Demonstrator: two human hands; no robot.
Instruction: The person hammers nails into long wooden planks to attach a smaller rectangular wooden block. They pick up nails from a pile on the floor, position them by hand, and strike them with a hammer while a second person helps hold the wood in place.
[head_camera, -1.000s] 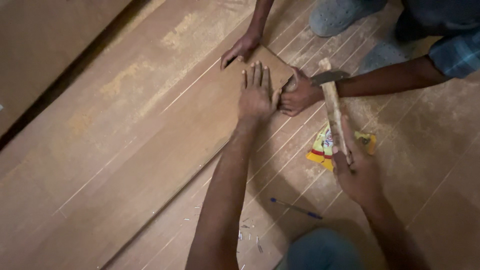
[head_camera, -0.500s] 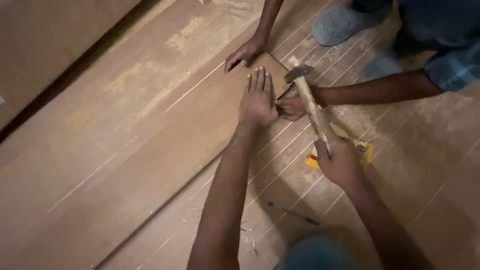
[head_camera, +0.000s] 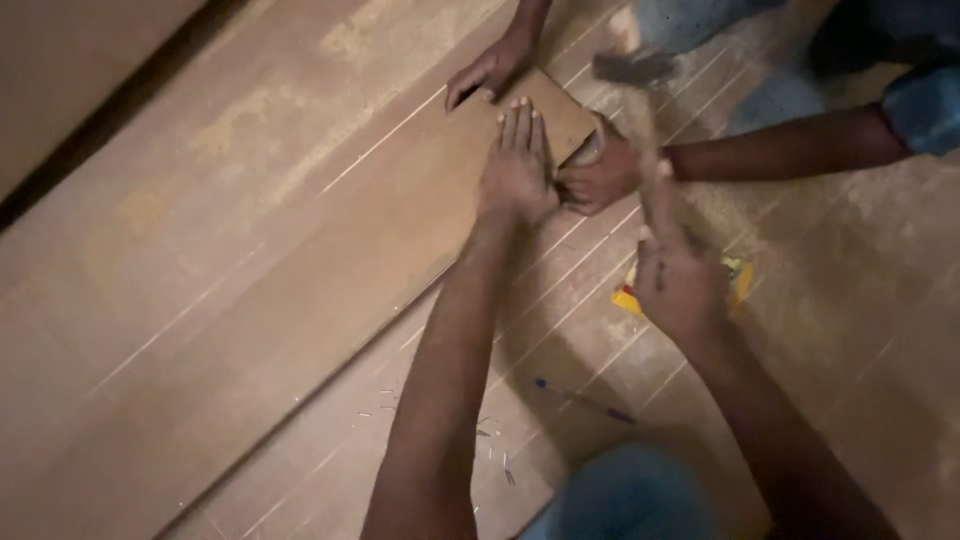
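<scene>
pressing left hand flat, open, on board; right hand clenched round blurred hammer.

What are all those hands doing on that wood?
The person's left hand lies flat on the end of a long brown board on the floor. Their right hand grips a wooden-handled hammer, blurred above the board's corner. A co-worker's two hands hold the board's end and corner. A blue pen, small nails and a yellow packet lie nearby.
</scene>
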